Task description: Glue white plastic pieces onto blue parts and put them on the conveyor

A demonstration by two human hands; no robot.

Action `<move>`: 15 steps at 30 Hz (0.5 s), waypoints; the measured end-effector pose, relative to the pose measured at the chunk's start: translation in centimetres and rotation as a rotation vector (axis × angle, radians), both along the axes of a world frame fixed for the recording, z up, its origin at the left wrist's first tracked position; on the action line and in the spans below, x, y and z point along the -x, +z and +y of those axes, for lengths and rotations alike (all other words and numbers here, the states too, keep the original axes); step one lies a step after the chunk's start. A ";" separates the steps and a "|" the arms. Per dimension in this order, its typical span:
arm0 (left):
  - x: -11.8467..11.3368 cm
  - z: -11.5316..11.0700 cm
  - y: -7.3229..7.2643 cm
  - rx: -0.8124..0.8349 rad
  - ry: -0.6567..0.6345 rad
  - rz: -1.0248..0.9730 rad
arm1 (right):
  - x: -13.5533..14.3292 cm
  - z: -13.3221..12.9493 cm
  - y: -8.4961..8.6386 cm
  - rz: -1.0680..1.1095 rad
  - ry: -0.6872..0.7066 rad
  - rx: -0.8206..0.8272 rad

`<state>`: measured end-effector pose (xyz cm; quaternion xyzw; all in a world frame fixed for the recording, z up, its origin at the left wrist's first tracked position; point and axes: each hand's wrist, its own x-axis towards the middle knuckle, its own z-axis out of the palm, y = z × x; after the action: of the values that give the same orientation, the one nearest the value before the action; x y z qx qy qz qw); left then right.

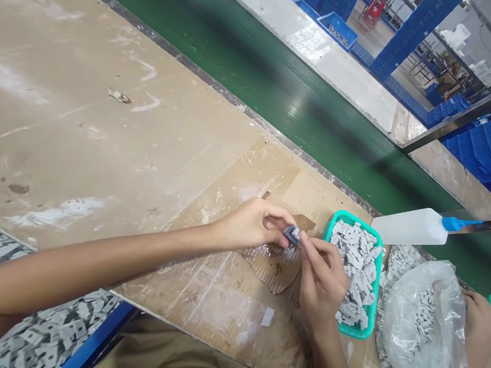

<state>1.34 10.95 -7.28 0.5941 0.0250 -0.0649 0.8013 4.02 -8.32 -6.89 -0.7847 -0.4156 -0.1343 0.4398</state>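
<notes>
A small dark grey part with a lighter piece at its right side is held above a worn cardboard patch. My left hand pinches the dark part from the left between thumb and fingers. From the right, my right hand has its thumb and fingertips closed at the light piece, touching the dark part. Just right of that hand stands a green basket full of light grey pieces. Finer detail of the held part is too small to tell.
A white bottle with a blue nozzle lies behind the basket. Plastic bags of small parts and another person's hand are at the right. A green belt crosses behind. Grey parts fill a blue-edged bin lower left.
</notes>
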 end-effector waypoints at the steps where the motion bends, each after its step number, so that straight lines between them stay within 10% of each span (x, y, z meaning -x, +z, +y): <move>1: 0.0 -0.1 0.0 -0.021 0.018 0.000 | 0.0 0.0 0.0 0.010 -0.003 0.008; 15: 0.6 -0.3 0.3 -0.239 0.117 -0.075 | -0.2 0.5 0.1 0.155 0.059 0.020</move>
<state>0.69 10.61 -6.98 0.6848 0.0370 0.0078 0.7278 4.21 -7.86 -6.83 -0.7846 -0.4046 -0.0559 0.4665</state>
